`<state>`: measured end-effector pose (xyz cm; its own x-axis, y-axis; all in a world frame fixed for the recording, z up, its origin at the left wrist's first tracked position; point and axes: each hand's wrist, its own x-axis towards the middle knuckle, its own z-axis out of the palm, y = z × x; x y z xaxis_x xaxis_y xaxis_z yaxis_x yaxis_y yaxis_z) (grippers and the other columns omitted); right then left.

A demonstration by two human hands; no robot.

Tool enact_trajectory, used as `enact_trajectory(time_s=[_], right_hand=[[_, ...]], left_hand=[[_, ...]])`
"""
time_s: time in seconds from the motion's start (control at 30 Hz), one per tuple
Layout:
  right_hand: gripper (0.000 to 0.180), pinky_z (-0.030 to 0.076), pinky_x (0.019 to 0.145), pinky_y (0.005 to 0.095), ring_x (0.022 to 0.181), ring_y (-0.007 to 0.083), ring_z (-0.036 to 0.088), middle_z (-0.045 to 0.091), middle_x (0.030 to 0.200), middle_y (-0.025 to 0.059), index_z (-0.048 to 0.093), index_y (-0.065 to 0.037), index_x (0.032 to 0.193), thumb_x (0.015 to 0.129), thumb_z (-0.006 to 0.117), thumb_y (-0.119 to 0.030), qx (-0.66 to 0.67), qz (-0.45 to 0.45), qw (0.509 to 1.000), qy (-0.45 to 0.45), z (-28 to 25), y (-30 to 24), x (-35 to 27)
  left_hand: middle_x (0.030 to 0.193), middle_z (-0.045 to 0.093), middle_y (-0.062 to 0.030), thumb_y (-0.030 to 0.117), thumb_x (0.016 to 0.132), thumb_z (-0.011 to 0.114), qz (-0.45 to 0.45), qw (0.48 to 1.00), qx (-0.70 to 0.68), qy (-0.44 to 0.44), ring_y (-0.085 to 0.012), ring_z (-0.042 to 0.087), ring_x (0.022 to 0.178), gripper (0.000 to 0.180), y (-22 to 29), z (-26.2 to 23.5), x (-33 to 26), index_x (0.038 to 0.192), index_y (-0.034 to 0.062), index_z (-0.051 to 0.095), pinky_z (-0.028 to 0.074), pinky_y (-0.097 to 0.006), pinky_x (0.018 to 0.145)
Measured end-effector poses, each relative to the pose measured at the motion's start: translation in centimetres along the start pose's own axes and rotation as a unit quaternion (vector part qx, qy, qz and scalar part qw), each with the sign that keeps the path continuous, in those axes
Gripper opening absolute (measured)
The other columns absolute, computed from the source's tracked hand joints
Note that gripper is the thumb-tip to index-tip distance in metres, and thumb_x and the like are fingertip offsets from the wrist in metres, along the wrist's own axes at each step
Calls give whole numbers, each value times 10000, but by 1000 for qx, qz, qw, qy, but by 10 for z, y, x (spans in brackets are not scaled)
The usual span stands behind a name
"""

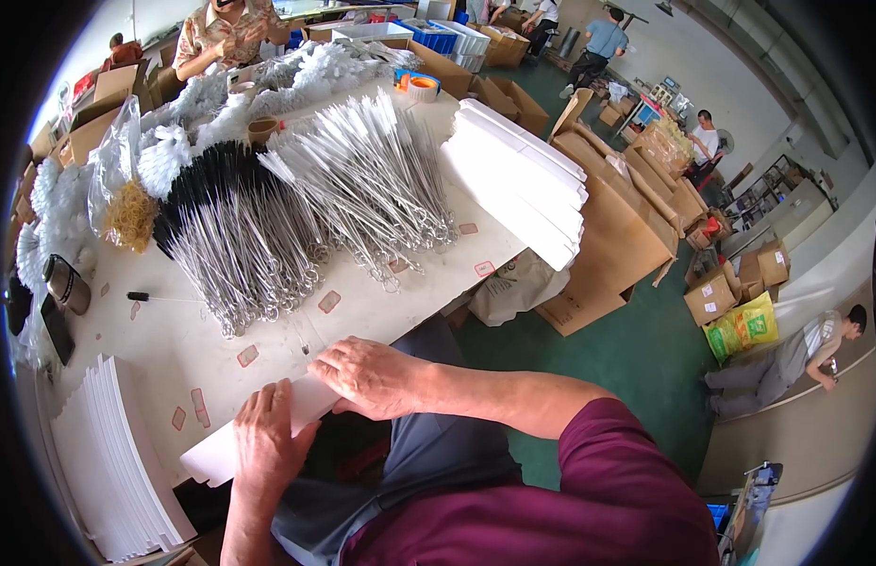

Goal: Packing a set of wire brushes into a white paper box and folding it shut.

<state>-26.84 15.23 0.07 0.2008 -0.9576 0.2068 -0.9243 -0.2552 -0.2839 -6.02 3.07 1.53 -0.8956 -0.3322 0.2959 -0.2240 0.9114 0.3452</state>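
My left hand (270, 436) and my right hand (370, 377) are both closed on a rolled sheet of white paper (211, 455) at the table's near edge. A thin wire end (306, 349) shows by my right fingertips; whether something lies inside the roll is hidden. Beyond my hands lie wire-handled brushes with looped ends: a pile with black bristles (240, 226) and one with white bristles (372, 170). A single black-tipped brush (141, 296) lies apart on the left. A stack of white paper sheets (103, 453) sits at the near left.
White paper rolls (518, 179) lie along the table's right side. Tape rolls (422, 89), a bag of yellow rubber bands (128, 215), a metal cup (67, 283) and a phone (57, 330) are on the table. An open cardboard box (598, 236) stands to the right. Other people work farther off.
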Motion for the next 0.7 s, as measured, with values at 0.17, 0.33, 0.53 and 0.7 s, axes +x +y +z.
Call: enact_trajectory(time_s=[0.17, 0.33, 0.53, 0.7], right_hand=[[598, 473, 1058, 439, 1155, 336, 614, 638, 1263, 225, 560, 107, 1337, 885, 748, -236, -13, 3, 1000, 1, 2, -11, 9], [615, 471, 1054, 446, 1146, 332, 613, 633, 1252, 213, 553, 103, 1358, 889, 731, -251, -46, -29, 998, 24, 14, -9, 13], [593, 473, 1030, 425, 1118, 323, 616, 653, 1165, 186, 570, 78, 1312, 883, 739, -295, -22, -13, 999, 36, 6, 3, 18], [513, 514, 991, 445, 1092, 340, 620, 662, 1203, 167, 644, 42, 1245, 813, 777, -200, -10, -40, 995, 87, -2, 20, 34]], left_hand=[[1097, 675, -210, 197, 736, 863, -19, 999, -9, -38, -399, 664, 987, 630, -6, -1, -4, 1248, -51, 592, 538, -490, 864], [1154, 668, -220, 200, 731, 875, -26, 998, -26, -41, -404, 654, 1035, 657, -8, 7, -3, 1267, -55, 593, 531, -494, 895], [1243, 637, -255, 215, 747, 869, -74, 996, 35, -36, -437, 614, 1143, 734, -29, -18, -25, 1351, -69, 561, 507, -492, 973], [1256, 641, -247, 210, 802, 816, -98, 994, 25, -49, -441, 598, 1185, 676, -44, -15, -12, 1373, -48, 564, 490, -498, 996]])
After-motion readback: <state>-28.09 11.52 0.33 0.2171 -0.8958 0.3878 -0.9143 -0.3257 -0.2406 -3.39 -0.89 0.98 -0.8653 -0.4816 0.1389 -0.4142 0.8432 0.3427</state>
